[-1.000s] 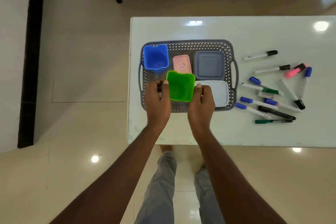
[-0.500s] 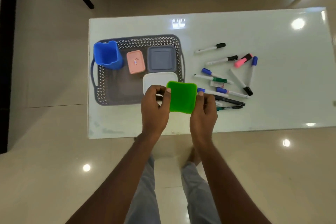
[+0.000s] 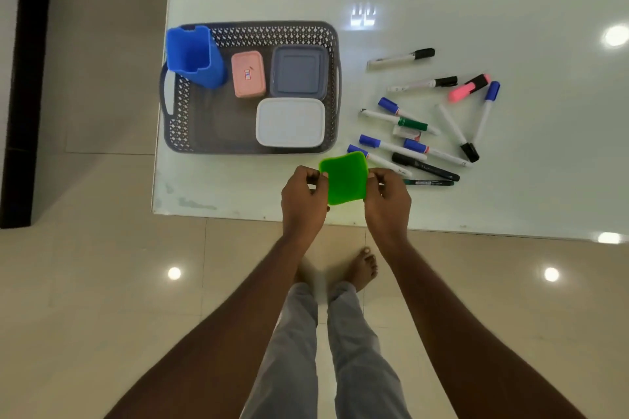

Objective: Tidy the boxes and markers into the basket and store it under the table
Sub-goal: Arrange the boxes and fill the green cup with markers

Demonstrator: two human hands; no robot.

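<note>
Hands are both pinching the green cup (image 3: 345,178): the left hand (image 3: 303,197) is gripping its left wall between thumb and fingers, and the right hand (image 3: 388,201) is doing the same on the right wall.

Change noted: a second ago the cup was being held over the basket (image 3: 177,133), beside the white box (image 3: 290,122). It is now hanging outside the basket's near right corner, above the front strip of the table (image 3: 476,17), just beside the closest of the markers (image 3: 422,167).

Reading: the cup is probably being brought over as a holder for the markers, all of which are lying loose. The blue cup (image 3: 194,56), pink box (image 3: 248,74), grey box (image 3: 299,71) and white box are already sitting in the basket.

Room: the table's near edge is running close under both wrists, so a set-down here is risking an overhang. Markers are starting right at the right hand. Open floor is showing in the basket's near left part.
</note>
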